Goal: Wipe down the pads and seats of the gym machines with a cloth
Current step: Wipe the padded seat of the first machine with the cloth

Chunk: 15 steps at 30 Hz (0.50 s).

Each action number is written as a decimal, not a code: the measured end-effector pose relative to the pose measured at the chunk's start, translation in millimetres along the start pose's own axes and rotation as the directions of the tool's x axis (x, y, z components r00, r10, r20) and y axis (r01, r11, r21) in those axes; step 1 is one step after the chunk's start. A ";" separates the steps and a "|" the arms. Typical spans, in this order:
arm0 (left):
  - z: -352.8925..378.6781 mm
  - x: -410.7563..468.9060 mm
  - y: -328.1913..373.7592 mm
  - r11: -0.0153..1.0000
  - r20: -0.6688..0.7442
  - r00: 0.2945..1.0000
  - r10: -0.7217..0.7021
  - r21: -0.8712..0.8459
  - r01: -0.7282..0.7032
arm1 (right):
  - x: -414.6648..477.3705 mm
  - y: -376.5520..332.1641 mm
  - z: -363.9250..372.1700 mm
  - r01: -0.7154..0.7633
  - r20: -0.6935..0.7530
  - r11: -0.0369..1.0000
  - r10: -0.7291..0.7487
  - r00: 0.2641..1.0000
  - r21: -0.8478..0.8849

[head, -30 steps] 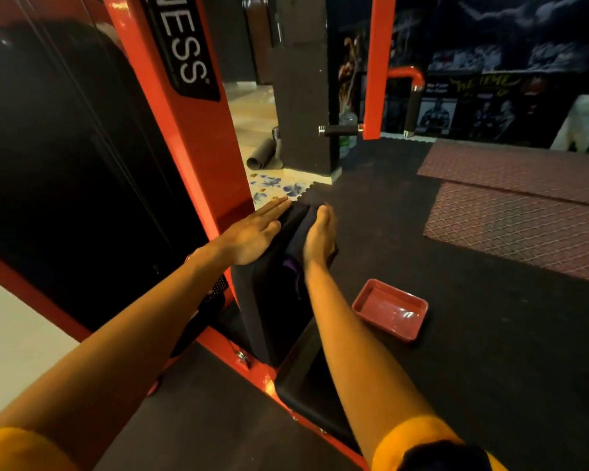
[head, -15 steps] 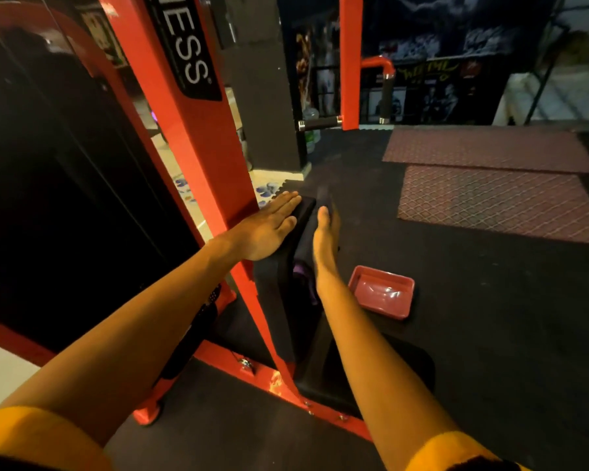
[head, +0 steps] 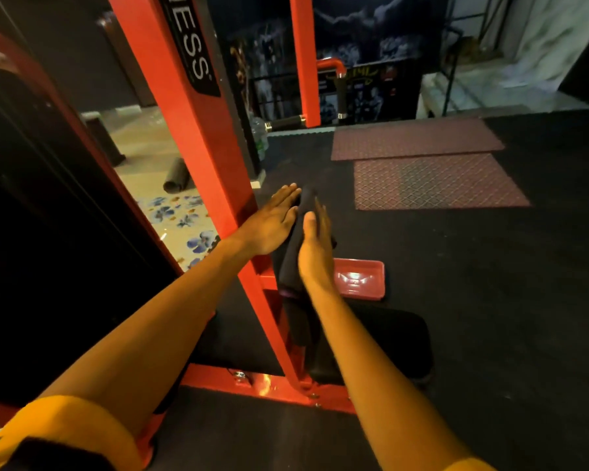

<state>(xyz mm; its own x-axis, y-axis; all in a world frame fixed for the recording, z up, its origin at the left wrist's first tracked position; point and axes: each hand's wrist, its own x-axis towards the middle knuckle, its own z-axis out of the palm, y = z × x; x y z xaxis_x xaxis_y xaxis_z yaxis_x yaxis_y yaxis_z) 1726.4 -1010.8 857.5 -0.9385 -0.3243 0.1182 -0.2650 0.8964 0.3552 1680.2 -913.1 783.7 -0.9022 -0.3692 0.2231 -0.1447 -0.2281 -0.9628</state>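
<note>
An upright black back pad (head: 292,263) of a red-framed gym machine shows edge-on in the middle of the view. My left hand (head: 269,226) rests flat on its left face, fingers straight. On the right face lies my right hand (head: 315,253), also flat, fingers stretched upward. A purple edge of cloth (head: 288,294) peeks out just below my right wrist, between the hand and the pad; most of the cloth is hidden. The black seat pad (head: 395,341) lies low beneath my right forearm.
A slanted red frame post (head: 201,137) rises just left of the pad, with its base bar (head: 269,385) bolted to the floor. On the black rubber floor a red tray (head: 359,278) sits right of the pad. Two patterned mats (head: 432,180) lie farther right, and a handle bar (head: 286,122) juts out behind.
My view has swung around the machine, so the back pad now shows edge-on. Both hands stay flat on its two faces, and the right hand has slid slightly along the pad.
</note>
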 end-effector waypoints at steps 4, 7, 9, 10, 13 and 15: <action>2.7 0.8 0.8 1.000 -0.056 0.998 0.014 -0.001 -0.014 | -64.7 27.9 4.0 0.110 -0.234 0.981 -0.145 0.961 -0.157; 7.2 -5.2 3.8 0.999 -0.083 0.996 0.026 -0.026 -0.028 | -76.7 36.5 4.9 -0.170 -0.467 0.982 0.114 0.877 -0.079; 6.0 -7.1 4.2 0.998 -0.096 0.995 0.040 -0.041 -0.044 | -68.9 14.2 20.7 -0.238 -0.570 0.971 0.177 0.803 -0.033; 4.2 -6.2 4.4 0.998 -0.093 0.994 0.049 -0.042 -0.053 | -63.4 -1.3 29.2 -0.184 -0.600 0.982 0.117 0.792 -0.052; 2.3 -6.9 6.1 0.998 -0.061 0.996 0.058 -0.035 -0.060 | -48.8 -21.8 44.8 0.075 -0.609 0.967 -0.213 0.764 -0.244; 3.6 -9.3 4.4 0.998 -0.079 0.996 0.044 -0.044 -0.047 | -58.1 0.3 41.4 0.165 -0.533 0.921 -0.343 0.774 -0.354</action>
<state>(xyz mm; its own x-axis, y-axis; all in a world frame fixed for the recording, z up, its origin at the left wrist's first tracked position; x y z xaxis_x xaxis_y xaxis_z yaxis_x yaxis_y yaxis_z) 1733.2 -1002.8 854.5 -0.9289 -0.3076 0.2061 -0.2103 0.8965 0.3900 1749.4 -928.9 776.8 -0.8647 0.2725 0.4219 -0.4256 0.0483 -0.9036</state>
